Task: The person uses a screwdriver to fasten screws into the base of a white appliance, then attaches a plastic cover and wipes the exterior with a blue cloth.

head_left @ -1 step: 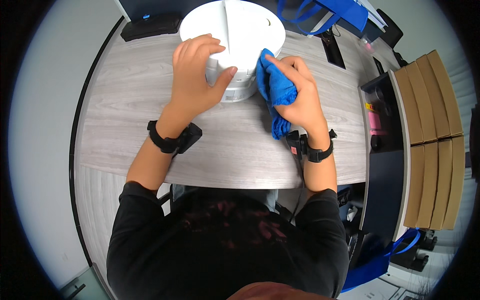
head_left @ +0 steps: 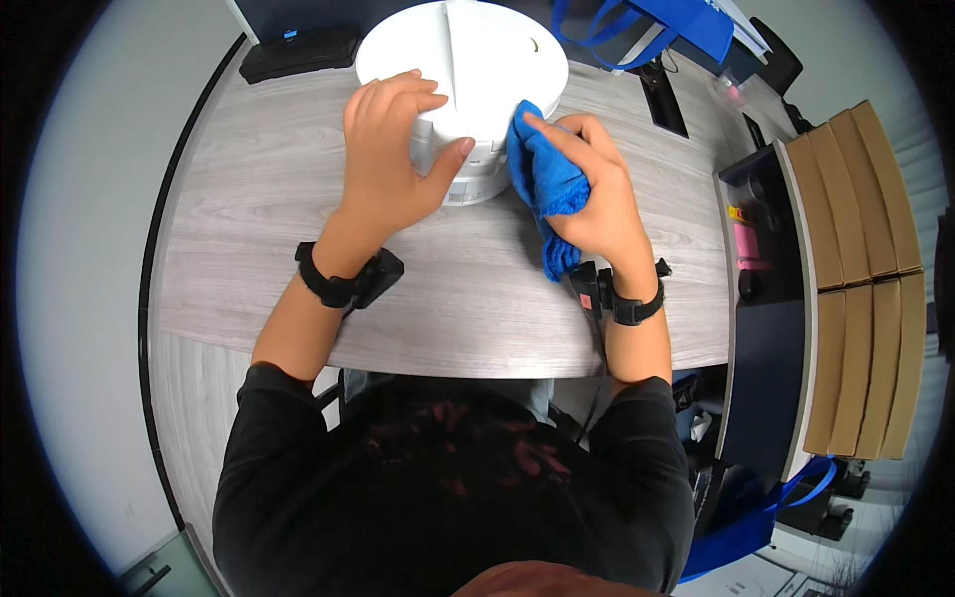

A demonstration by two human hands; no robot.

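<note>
Nearest, a person in a black shirt (head_left: 448,488) sits at the near edge of the pale wood-grain table (head_left: 468,318), both forearms reaching in over that edge. Each wrist wears a black strap with a small device: the left strap device (head_left: 376,279) and the right strap device (head_left: 592,289) both sit above the table's near half. Further in, the right hand (head_left: 602,194) is closed around a bunched blue cloth (head_left: 547,174), index finger laid along its upper end, while a loose tail hangs back toward the near edge. Compared with the picture just before, the cloth has slipped a touch to the left and toward the near edge — a very small shift, the right hand's pose nearly the same. The left hand (head_left: 393,164) is spread wide, fingers on the lid and thumb low at the front; it has hardly moved, nor has the white round container (head_left: 502,75) beneath it, which stands near the middle of the far edge. The cloth's upper end lies against the container's right front side, so the slight shift suggests it is being worked there in short strokes, with the left hand probably steadying the container; how hard either presses cannot be told. Beyond, at the far left corner, lies a black case (head_left: 298,55) — and toward the far right, a blue bag (head_left: 686,25).
</note>
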